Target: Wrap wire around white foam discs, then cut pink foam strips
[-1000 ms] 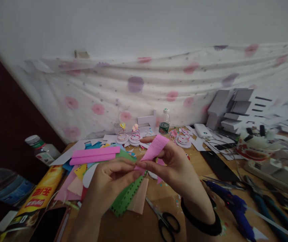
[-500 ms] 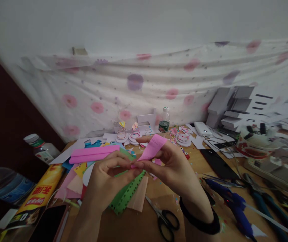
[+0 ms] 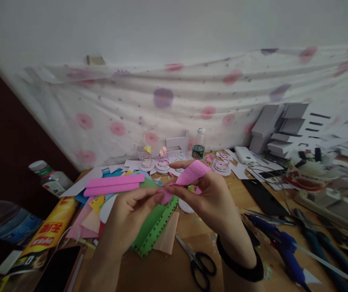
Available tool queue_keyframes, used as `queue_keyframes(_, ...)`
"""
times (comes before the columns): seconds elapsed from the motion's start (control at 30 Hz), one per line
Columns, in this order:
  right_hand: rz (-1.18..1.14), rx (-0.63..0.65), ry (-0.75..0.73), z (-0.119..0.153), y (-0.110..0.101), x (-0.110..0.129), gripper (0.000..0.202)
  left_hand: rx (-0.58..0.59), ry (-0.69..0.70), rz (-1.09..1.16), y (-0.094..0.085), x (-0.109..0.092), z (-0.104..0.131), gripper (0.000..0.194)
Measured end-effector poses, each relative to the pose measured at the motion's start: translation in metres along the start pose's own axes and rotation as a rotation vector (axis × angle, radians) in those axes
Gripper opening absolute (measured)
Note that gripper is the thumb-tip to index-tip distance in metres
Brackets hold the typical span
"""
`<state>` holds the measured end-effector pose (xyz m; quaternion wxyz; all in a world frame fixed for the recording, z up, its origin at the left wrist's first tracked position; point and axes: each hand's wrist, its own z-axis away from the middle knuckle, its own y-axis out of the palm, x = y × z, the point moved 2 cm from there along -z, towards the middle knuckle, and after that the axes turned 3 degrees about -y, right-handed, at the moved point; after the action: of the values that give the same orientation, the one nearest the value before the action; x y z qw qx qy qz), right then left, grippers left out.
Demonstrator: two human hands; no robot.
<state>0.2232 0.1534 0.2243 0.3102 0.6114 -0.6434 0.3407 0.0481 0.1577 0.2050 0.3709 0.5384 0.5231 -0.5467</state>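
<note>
A strip of pink crepe paper (image 3: 193,173) is stretched between my two hands above the table. My left hand (image 3: 131,215) pinches its lower left end between thumb and fingertips. Thumb and fingers of my right hand (image 3: 203,194) are closed on the strip's middle, and its broad upper part rises over the index finger. The paper looks twisted where the two grips come close together. Below the hands lie green paper with a dotted edge (image 3: 155,229) and a light brown paper piece (image 3: 167,237). Scissors (image 3: 196,263) with black handles rest nearer to me.
Folded pink paper (image 3: 114,184) lies at left among coloured sheets. Small spiral ornaments (image 3: 162,162) and a bottle (image 3: 198,145) stand at the back. At right are a blue glue gun (image 3: 280,243), pliers (image 3: 323,243) and a black phone-like slab (image 3: 264,198). A phone (image 3: 59,269) lies front left.
My right hand has moved slightly right with the strip. My left fingers have shifted up, and more of the strip's lower end shows between the hands, now twisted.
</note>
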Motion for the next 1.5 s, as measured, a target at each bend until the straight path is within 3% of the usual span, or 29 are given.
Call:
queue_keyframes(0.13, 0.054, 0.001, -0.031, 0.000, -0.001, 0.000, 0.019, 0.047, 0.072, -0.020, 0.000, 0.003, -0.003, 0.015)
queue_keyframes(0.3, -0.016, 0.041, 0.025, -0.001, -0.001, 0.001, 0.022, -0.038, 0.180, 0.065, 0.000, 0.001, -0.003, 0.008)
queue_keyframes(0.57, -0.034, 0.099, 0.106, 0.002, 0.000, 0.000, 0.028, -0.079, 0.139, 0.110, -0.001, 0.003, -0.001, 0.014)
queue_keyframes(0.9, 0.002, 0.136, 0.060, 0.001, 0.002, 0.002, 0.014, -0.047, 0.104, 0.036, -0.004, 0.013, -0.005, 0.015)
queue_keyframes(1.33, -0.072, 0.145, 0.141, 0.004, 0.005, -0.001, 0.034, -0.065, 0.086, -0.024, -0.002, 0.009, -0.003, 0.042)
queue_keyframes(1.5, -0.065, 0.122, 0.161, 0.004, 0.003, -0.002, 0.033, 0.043, 0.051, -0.079, -0.008, 0.004, -0.002, 0.023)
